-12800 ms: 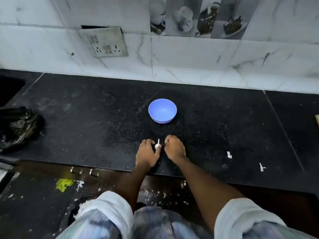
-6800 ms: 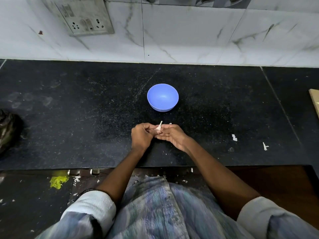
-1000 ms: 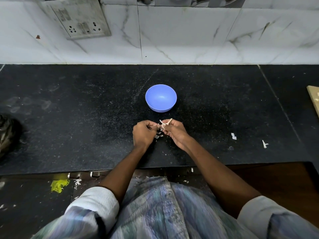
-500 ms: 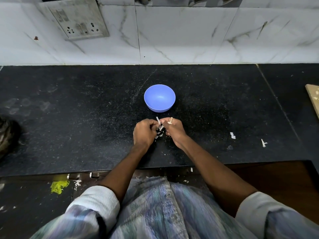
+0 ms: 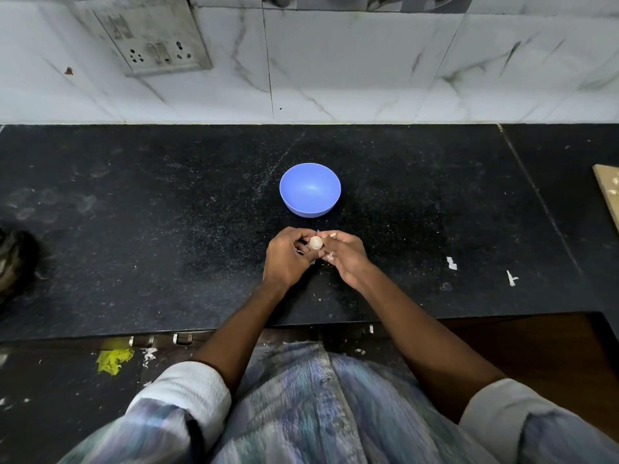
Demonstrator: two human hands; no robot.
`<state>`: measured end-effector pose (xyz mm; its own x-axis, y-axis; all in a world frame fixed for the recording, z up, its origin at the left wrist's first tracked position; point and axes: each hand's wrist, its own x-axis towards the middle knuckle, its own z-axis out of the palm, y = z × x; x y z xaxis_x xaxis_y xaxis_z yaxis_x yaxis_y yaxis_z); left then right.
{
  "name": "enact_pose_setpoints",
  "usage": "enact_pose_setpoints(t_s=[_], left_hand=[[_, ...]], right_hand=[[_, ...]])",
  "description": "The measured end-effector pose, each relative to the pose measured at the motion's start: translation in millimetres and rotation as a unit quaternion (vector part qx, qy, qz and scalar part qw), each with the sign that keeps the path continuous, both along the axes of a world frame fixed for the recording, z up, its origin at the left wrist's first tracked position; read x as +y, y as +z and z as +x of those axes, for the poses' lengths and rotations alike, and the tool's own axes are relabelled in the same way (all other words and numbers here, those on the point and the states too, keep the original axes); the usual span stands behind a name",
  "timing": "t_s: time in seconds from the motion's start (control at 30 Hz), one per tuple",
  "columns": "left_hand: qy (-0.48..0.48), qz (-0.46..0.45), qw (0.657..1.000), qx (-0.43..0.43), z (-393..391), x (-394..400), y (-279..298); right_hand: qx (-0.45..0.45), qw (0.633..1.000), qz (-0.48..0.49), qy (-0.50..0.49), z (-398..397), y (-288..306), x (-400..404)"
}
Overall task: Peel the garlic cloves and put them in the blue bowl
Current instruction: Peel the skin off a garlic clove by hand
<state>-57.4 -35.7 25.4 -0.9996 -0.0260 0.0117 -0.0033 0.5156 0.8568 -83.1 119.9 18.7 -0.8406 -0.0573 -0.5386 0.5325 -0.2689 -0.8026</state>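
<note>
One garlic clove (image 5: 316,243) is in hand, pinched between the fingertips of the left hand (image 5: 287,258) and the right hand (image 5: 345,255), just above the black counter (image 5: 167,229) and a short way in front of the blue bowl (image 5: 310,189). The left hand's fingers curl round the clove from the left; the right hand pinches it from the right, with a pale scrap of skin showing at its fingertips. The clove sits at the very tips of both grips — not in either palm — with its rounded pale face exposed towards the camera.

Risks, as judged:
- Slip. The hold is by fingertips only on a small, smooth piece; a hard pull on the skin could flick it onto the counter or over the front edge.
- Incomplete peel. Whether skin remains on the hidden underside cannot be told; dropping it in now may carry skin along.
- Contamination. Loose skin flakes (image 5: 451,263) lie on the counter to the right, and fragments cling near the right fingers — these could fall into the bowl, which appears empty, during transfer.
</note>
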Motion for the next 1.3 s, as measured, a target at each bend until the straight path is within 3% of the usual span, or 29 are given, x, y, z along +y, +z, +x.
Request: enact_pose_setpoints(t_s=[0.2,0.3,0.37,0.47,0.53,0.7,0.77,0.83,0.87,0.9,0.97,1.07,1.2,1.3], left_hand=[[0.026,0.001,1.000,-0.006,-1.2,-7.7,-9.9],[0.054,0.019,0.998,-0.023,-0.5,-10.5,-11.0],[0.079,0.035,0.996,-0.029,1.2,-13.5,-10.7],[0.100,0.046,0.993,-0.032,3.2,-20.8,-15.8],[0.114,0.066,0.990,-0.041,4.6,-24.8,-19.0],[0.147,0.132,0.979,-0.044,7.8,-30.7,-22.2],[0.160,0.142,0.976,-0.036,8.0,-34.1,-20.2],[0.172,0.155,0.972,-0.036,7.8,-38.0,-18.7],[0.179,0.163,0.969,-0.041,7.4,-39.6,-19.7],[0.186,0.169,0.967,-0.046,6.9,-41.4,-21.5],[0.198,0.166,0.965,-0.046,7.1,-44.3,-24.6],[0.207,0.148,0.966,-0.036,6.7,-49.6,-27.4],[0.208,0.138,0.968,-0.039,4.7,-58.6,-28.0],[0.200,0.135,0.969,-0.052,4.3,-59.5,-29.4]], right_hand=[[0.068,0.994,0.035,0.073,3.6,6.1,-0.8],[0.105,0.987,0.119,0.030,6.3,5.1,-10.8],[0.157,0.953,0.260,-0.011,7.0,-2.4,-17.0],[0.222,0.880,0.421,0.005,8.9,-11.7,-21.3],[0.238,0.851,0.468,0.004,8.4,-17.1,-22.5],[0.295,0.826,0.480,0.027,10.5,-19.2,-38.0],[0.288,0.858,0.424,0.014,13.7,-18.0,-50.8],[0.218,0.942,0.245,-0.069,16.1,-12.2,-70.1],[0.173,0.968,0.149,-0.108,16.2,-8.9,-79.4],[0.139,0.979,0.066,-0.132,16.3,-8.0,-88.4],[0.111,0.985,0.012,-0.129,20.5,-11.9,-103.2],[0.130,0.987,0.048,-0.082,35.5,-20.3,-115.2],[0.207,0.954,0.212,0.036,44.0,-35.8,-108.5],[0.198,0.948,0.250,-0.017,29.5,-40.7,-87.8]])
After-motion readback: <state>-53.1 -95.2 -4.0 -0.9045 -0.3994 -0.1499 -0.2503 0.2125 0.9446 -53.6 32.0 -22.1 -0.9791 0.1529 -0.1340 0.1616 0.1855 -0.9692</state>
